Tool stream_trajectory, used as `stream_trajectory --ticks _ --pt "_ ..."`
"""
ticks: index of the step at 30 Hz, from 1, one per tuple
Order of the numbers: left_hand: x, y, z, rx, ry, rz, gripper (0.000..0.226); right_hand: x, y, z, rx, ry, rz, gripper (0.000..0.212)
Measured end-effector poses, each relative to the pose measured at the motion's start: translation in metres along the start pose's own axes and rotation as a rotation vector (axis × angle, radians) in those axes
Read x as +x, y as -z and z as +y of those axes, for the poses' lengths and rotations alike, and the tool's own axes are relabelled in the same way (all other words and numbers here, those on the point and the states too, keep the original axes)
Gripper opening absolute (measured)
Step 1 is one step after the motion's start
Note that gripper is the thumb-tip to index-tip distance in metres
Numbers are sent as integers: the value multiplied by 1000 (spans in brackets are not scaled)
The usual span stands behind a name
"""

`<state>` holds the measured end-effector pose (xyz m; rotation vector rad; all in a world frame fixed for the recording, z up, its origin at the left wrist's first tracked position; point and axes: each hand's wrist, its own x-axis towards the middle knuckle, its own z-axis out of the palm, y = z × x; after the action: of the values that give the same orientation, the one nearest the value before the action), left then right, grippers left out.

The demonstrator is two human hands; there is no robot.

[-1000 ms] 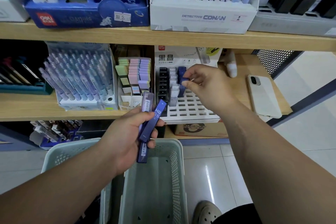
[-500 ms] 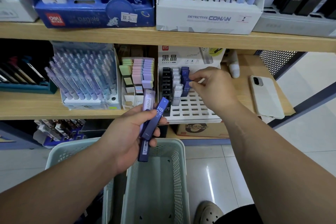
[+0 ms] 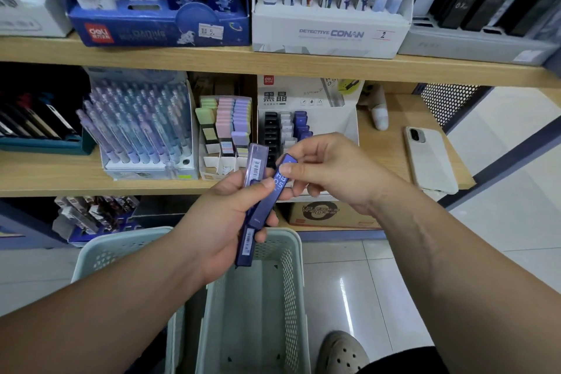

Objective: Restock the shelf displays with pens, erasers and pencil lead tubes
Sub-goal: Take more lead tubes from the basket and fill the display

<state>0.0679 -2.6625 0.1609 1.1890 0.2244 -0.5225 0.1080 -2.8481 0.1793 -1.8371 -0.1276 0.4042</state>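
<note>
My left hand [image 3: 224, 215] grips a small bunch of pencil lead tubes in front of the middle shelf: a pale purple one [image 3: 257, 164] and dark blue ones. My right hand [image 3: 331, 170] pinches the top end of the dark blue tube marked HB 0.5 [image 3: 277, 188], which still lies in my left hand. Behind my hands stands the white lead tube display [image 3: 306, 100], with rows of black, white and blue tubes in its slots. To its left are the pastel eraser display [image 3: 226, 124] and the box of purple pens [image 3: 136, 121].
A pale green plastic basket [image 3: 291, 282] stands below my hands on the tiled floor. A phone [image 3: 431, 158] lies on the shelf's right end, near a small white bottle [image 3: 379, 114]. The upper shelf carries boxed pen displays [image 3: 328, 30]. My shoe [image 3: 340, 352] is at the bottom.
My right hand left the blue tubes in the display, came back toward me and took hold of the top of the HB 0.5 tube in my left hand.
</note>
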Motion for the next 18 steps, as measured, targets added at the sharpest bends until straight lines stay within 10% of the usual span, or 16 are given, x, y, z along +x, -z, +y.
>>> stream_trajectory --ticks 10,18 --pt "-1 1 0 -70 64 34 27 -7 24 0 268 61 363 9" --pt "1 3 -1 -113 97 75 34 9 34 31 -456 191 607 19"
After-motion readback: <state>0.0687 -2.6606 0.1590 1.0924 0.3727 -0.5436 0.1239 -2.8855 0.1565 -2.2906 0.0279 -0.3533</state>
